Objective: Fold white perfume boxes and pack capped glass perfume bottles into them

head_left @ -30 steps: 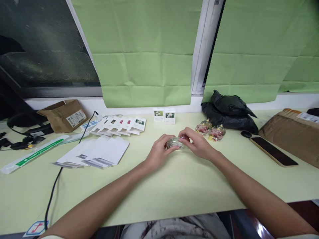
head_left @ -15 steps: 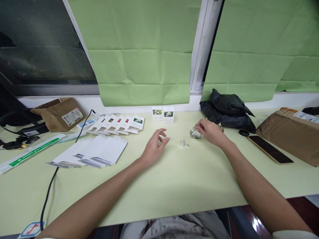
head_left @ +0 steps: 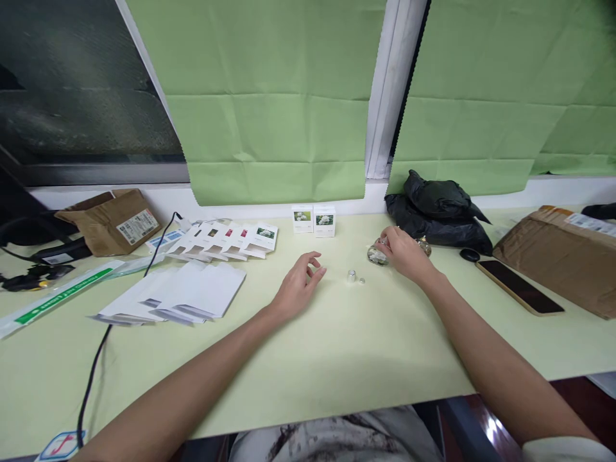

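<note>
My right hand is closed, its fingertips pinching the upper part of a small round clear glass bottle with pale contents, which is low at the tabletop. The fingers partly cover the bottle's top. Behind that hand, another gold-topped round bottle is partly hidden. My left hand rests on the table with fingers loosely curved and apart, holding nothing. Between the hands stands a small silvery cap, and a tiny round piece lies beside it.
Two small white boxes stand by the wall. Left are fanned flat cartons, white folded cartons, a black cable and an opened brown box. Right are black bags, a phone and a brown parcel.
My right-hand fingers have shifted slightly at the glass bottle, which seems turned a little. My left hand stays in place; the view has shifted slightly.
</note>
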The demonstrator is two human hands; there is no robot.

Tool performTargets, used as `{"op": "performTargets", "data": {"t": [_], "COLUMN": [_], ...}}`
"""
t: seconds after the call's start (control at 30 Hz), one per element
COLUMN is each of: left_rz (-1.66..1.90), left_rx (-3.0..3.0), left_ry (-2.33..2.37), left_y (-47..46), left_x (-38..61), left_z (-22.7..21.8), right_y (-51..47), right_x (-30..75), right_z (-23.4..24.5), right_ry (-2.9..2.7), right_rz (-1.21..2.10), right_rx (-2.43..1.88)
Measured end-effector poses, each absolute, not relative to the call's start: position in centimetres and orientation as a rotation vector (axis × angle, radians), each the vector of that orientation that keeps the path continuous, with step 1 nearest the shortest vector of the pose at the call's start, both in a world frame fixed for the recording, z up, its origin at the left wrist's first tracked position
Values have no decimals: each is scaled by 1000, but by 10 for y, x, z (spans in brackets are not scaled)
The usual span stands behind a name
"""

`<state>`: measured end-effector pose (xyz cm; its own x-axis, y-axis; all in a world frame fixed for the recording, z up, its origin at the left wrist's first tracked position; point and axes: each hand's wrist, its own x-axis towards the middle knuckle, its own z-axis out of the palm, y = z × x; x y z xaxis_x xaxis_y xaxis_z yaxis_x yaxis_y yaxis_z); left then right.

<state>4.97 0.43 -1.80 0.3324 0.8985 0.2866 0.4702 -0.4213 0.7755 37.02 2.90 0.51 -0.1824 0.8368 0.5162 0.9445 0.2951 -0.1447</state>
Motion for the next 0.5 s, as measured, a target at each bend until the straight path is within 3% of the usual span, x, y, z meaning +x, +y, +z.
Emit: {"op": "performTargets", "data": {"t": [0.07,0.27,0.5], "left_rz": [953,952,929], "left_rx": [2021,2037,2083], "left_ry": [1199,1195,1203], "left_y": [4,3,2], "left_x": [49,48,47], "left_z": [-18,-18,-19], "right_y": [19,-3,8], "right_x": [360,320,329], "right_z": [10,4,-4], "right_ry": [-2065,-2437,-2528], "right_rz": [-309,88,-148], "right_rx": [-1508,-1233,-1324]}}
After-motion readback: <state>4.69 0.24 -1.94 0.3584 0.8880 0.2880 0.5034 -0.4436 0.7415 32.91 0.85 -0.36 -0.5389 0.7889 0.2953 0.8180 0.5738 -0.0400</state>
